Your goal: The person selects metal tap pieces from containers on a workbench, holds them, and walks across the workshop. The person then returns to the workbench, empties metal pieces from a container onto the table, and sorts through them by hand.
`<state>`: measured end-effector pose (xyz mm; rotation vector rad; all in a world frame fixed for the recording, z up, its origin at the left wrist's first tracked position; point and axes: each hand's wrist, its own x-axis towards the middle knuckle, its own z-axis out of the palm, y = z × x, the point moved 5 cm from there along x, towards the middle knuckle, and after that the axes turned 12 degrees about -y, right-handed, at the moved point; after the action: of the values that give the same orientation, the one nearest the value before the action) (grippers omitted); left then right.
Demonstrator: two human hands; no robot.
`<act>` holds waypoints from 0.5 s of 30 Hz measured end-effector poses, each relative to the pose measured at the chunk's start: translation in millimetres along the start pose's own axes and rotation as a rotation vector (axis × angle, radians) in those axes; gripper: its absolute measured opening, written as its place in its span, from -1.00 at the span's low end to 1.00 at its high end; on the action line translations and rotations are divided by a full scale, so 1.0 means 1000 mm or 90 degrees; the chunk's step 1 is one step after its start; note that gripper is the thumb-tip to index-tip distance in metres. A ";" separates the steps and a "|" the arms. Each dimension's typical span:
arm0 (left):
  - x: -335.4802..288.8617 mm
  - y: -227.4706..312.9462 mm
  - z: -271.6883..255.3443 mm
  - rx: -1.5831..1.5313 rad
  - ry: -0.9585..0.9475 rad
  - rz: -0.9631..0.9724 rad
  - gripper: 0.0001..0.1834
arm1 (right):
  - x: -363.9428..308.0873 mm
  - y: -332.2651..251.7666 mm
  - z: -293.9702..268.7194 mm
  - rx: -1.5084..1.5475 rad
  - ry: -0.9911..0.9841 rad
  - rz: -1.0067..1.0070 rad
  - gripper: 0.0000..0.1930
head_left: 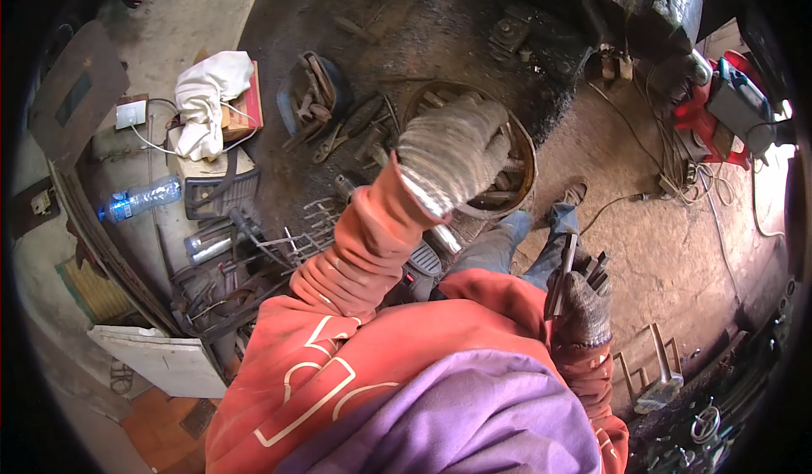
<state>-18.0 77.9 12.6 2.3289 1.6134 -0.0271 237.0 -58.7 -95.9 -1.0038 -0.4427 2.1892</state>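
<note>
My left hand (457, 148), in a dirty grey knit glove, reaches over a round metal basin (531, 165) of dark, worn metal pieces. The back of the glove covers much of the basin, and its fingertips are hidden, so I cannot tell whether they grip anything. Low at my right side, my right hand (585, 309), gloved too, is closed around several dark metal bars (565, 275). Their ends stick out past the fingers. Metal tools, among them pliers-like ones (338, 140), lie on the ground left of the basin.
A blue container (334, 85) of metal pieces stands beyond the tools. Left are a plastic bottle (144, 198), a white cloth (211, 93) on a box and a metal grate (317, 229). A red-and-grey machine (732, 106) with cables stands right; a metal frame (660, 385) lies lower right.
</note>
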 end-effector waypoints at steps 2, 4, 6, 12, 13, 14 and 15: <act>0.000 -0.007 -0.008 -0.190 0.033 -0.116 -0.69 | 0.000 -0.008 0.006 -0.018 0.010 0.011 -0.59; -0.003 -0.003 -0.016 -0.200 -0.046 -0.097 -0.72 | 0.002 -0.014 0.011 -0.036 0.018 0.022 -0.60; -0.004 -0.002 -0.013 -0.224 -0.001 -0.082 -0.73 | 0.006 -0.020 0.018 -0.076 0.001 0.003 -0.61; -0.028 -0.015 -0.026 -0.468 0.138 -0.176 -0.81 | 0.021 -0.042 0.049 -0.126 -0.050 -0.003 -0.50; -0.038 -0.020 -0.032 -0.521 0.179 -0.208 -0.79 | 0.025 -0.045 0.055 -0.141 -0.075 -0.006 -0.49; -0.048 -0.025 -0.039 -0.573 0.221 -0.241 -0.77 | 0.027 -0.048 0.063 -0.139 -0.083 -0.007 -0.49; -0.058 -0.030 -0.040 -0.576 0.192 -0.266 -0.75 | 0.029 -0.053 0.073 -0.145 -0.087 0.006 -0.48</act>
<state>-73.3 44.8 54.0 1.3326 1.7106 0.8117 191.1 -2.3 -35.7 -0.9785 -0.7669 2.2612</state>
